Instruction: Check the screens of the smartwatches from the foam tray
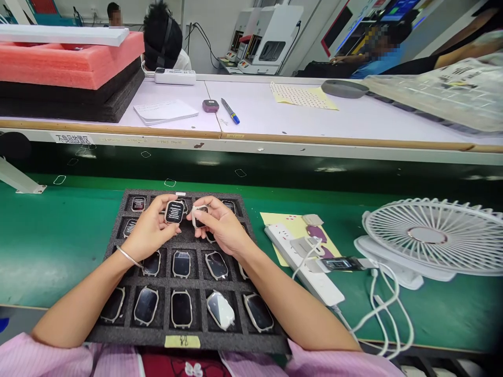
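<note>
A black foam tray [118, 230] with several smartwatch bodies in its pockets lies on the green belt in front of me. My left hand [147, 230] is closed on one watch body [174, 211], its lit screen facing up, held above the tray's far rows. My right hand [220, 225] is just right of it, fingers pinched round a small white piece [195, 212] that I cannot name. The two hands almost touch. A silver bangle [129, 257] circles my left wrist.
A white power strip [302, 267] with plugged cables and a white desk fan [432, 235] lie to the right. A yellow sheet [275, 220] holds small parts. The raised shelf behind carries a notepad [165, 111], a pen [230, 111], pink and black foam [70, 68]. Other people work beyond it.
</note>
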